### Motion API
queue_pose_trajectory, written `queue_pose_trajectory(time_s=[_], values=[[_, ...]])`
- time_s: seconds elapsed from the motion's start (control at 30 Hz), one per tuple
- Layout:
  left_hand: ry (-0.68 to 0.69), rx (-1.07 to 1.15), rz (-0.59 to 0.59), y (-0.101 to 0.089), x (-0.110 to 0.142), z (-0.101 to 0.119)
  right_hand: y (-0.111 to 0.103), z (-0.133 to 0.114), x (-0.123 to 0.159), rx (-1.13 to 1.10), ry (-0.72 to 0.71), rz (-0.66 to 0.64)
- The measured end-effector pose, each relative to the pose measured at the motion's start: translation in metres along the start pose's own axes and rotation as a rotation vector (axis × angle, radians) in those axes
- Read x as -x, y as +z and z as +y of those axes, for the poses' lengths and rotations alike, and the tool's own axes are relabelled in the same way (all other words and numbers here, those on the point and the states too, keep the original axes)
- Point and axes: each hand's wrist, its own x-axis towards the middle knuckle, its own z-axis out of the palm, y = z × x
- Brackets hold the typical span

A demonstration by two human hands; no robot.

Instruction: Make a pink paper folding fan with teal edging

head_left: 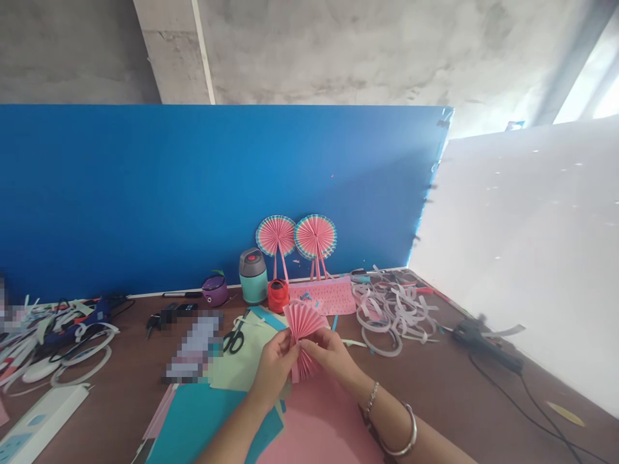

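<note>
Between my two hands is a pink pleated paper fan [304, 319], pinched at its middle so the folds spread above and below. My left hand [276, 361] closes on its left side, thumb in front. From the right, my right hand [331, 354] grips the same folds, its thumb close to the left one. Pink paper [319, 425] lies under the hands, with teal sheets [203, 419] and pale green sheets [242, 374] to the left. Black-handled scissors [234, 340] rest on the green paper.
Two finished round paper fans [315, 236] lean on the blue partition [193, 193]. Before it stand a teal flask [253, 277], a purple pot [215, 291] and a red container [278, 295]. Curled paper strips [391, 316] heap at right. A white power strip [43, 422] lies left, a black cabled device [488, 345] right.
</note>
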Motion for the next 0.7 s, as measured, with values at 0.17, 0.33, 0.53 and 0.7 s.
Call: queue_pose_trajectory(time_s=[0.17,0.33,0.53,0.7], values=[[0.059,-0.125,0.049,0.001,0.002,-0.005,0.003,0.001,-0.001,0.138,-0.065,-0.03],[0.061,-0.157,0.019,0.002,0.004,-0.003,0.003,0.0,-0.001,0.064,-0.018,0.009],[0.005,-0.055,0.041,0.002,0.002,0.005,0.0,0.005,-0.002,-0.027,0.0,0.002],[-0.046,0.021,0.094,0.001,0.0,0.007,0.0,0.004,-0.003,0.016,-0.01,0.05]])
